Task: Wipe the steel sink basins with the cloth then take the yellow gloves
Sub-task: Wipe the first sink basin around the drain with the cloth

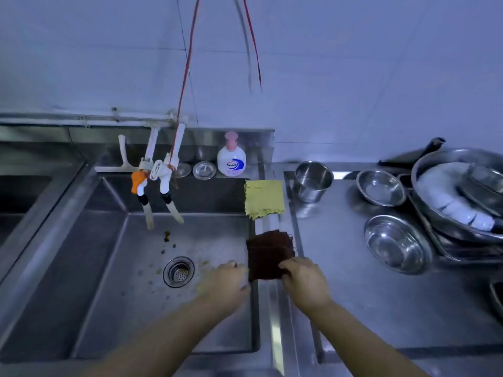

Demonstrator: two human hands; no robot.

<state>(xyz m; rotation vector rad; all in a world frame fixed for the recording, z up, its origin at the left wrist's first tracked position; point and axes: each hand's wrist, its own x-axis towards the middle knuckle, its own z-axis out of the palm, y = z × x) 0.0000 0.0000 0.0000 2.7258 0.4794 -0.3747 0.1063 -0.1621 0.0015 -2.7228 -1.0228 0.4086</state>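
A dark brown cloth (268, 253) hangs over the right rim of the steel sink basin (130, 289). My right hand (306, 281) pinches the cloth's lower right corner. Just left of the cloth, over the basin, my left hand (226, 281) touches its lower left edge with the fingers curled. A yellow-green cloth (264, 198) lies on the same rim farther back. Brown specks dirty the basin floor around the drain strainer (178, 272). A second basin (24, 191) shows at the far left. No yellow gloves are in view.
Two taps (155, 183) hang over the basin's back, with a white squeegee (119, 165) and a soap bottle (231, 159) on the back ledge. On the right counter stand a steel pot (313, 180), two steel bowls (381, 187), and a big pan of dishes (460, 197).
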